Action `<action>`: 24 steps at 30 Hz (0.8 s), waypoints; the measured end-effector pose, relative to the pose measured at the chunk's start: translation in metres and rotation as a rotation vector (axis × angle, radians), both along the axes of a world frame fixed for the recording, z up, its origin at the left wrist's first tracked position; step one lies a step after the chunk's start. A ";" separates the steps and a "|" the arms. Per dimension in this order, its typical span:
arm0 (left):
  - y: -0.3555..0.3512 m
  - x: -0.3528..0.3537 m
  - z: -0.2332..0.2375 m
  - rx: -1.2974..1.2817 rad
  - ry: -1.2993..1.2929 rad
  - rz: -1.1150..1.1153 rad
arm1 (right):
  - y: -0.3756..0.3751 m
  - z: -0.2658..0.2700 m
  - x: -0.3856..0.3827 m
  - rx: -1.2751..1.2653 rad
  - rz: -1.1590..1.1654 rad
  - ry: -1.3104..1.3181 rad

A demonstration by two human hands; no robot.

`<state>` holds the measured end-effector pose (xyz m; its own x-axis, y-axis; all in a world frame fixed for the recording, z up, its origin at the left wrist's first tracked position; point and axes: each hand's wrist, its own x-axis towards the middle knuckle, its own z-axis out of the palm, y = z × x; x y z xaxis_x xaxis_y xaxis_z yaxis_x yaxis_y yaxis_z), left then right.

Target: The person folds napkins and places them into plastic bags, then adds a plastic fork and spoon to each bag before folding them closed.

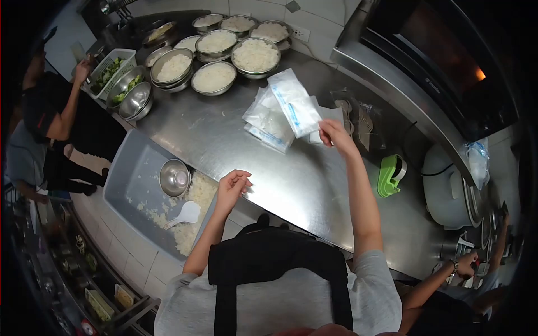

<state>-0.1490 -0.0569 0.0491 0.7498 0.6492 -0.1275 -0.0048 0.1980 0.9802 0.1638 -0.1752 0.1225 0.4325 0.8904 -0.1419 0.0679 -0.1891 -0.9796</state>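
My right hand (335,136) pinches the corner of a flat white plastic bag (292,104) with blue print, lifted over the steel counter. Beneath it lie more white plastic bags (268,124) of the same look. My left hand (233,189) hovers at the counter's near edge, its fingers curled in and nothing visible in them. Below and left of that hand is a grey tub (126,185) containing loose rice (193,224), a steel bowl (175,178) and a white rice paddle (185,214).
Several steel bowls of rice (256,56) crowd the counter's back. Bowls and a basket of greens (112,73) stand at its left end. To the right are a green tape dispenser (390,176), a large cooker (448,190) and an oven (448,61). Co-workers stand at both sides.
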 end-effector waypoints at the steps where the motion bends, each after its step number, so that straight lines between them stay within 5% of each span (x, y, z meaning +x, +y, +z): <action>1: 0.001 0.000 -0.002 0.007 0.001 -0.025 | 0.017 -0.010 0.013 -0.003 0.004 0.006; 3: -0.001 0.000 -0.003 -0.012 0.010 -0.043 | 0.034 -0.037 0.037 -0.259 -0.195 -0.300; 7: -0.007 -0.006 -0.010 0.032 0.034 0.033 | 0.008 -0.099 0.021 -0.138 -0.257 -0.231; 11: -0.019 -0.008 -0.025 0.009 0.063 0.079 | -0.062 -0.089 0.011 -0.100 -0.339 -0.254; 13: -0.027 0.004 -0.028 -0.003 0.073 0.037 | -0.100 -0.084 0.030 -0.015 -0.507 -0.555; 17: -0.043 0.037 -0.017 0.007 0.094 -0.101 | -0.150 -0.068 0.070 -0.185 -0.665 -0.615; 19: -0.052 0.058 -0.001 0.035 0.080 -0.148 | -0.160 -0.078 0.080 -0.273 -0.714 -0.585; 24: -0.080 0.093 0.015 0.191 0.022 -0.303 | -0.151 -0.114 0.071 -0.036 -0.751 -0.650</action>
<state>-0.0564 -0.1365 0.0640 0.9103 0.4115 -0.0436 0.0477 0.0003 0.9989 0.2345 -0.3262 0.0089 0.8857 0.3538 0.3006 0.4398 -0.4321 -0.7873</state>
